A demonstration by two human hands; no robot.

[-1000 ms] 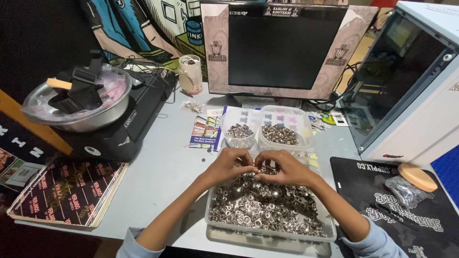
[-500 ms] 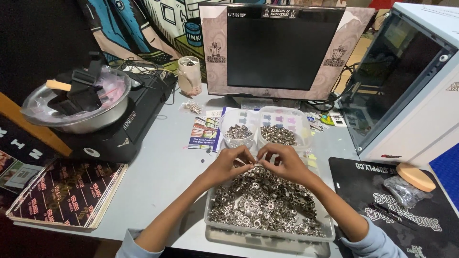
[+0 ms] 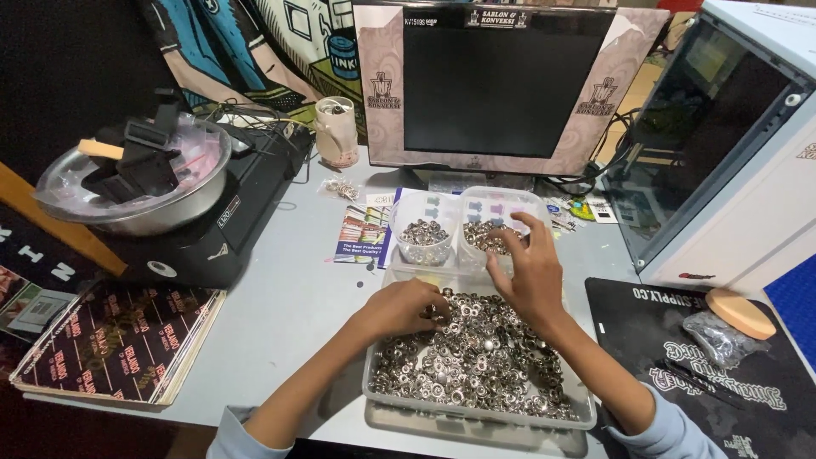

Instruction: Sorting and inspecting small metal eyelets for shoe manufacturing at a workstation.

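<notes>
A clear plastic tray [image 3: 371,384] sits at the table's near edge, full of small silver metal rings [image 3: 476,361]. My left hand [image 3: 406,308] rests in the pile at the tray's far left, fingers curled on some rings. My right hand [image 3: 525,268] is lifted over the right small clear cup [image 3: 481,235], fingers spread, fingertips just above the rings inside it. Beside it stands the left small clear cup [image 3: 422,233], which also holds rings. Whether a ring is between my right fingers is hidden.
A dark monitor [image 3: 501,85] stands behind the cups, with a white computer case [image 3: 731,153] at the right. At the left, a metal bowl [image 3: 136,183] rests on a black machine. A stack of dark printed sheets [image 3: 119,340] lies front left and a black mat [image 3: 705,365] front right.
Both hands were together at the tray's far edge. My right hand has since risen and reached forward over the right cup, while my left hand stays in the rings.
</notes>
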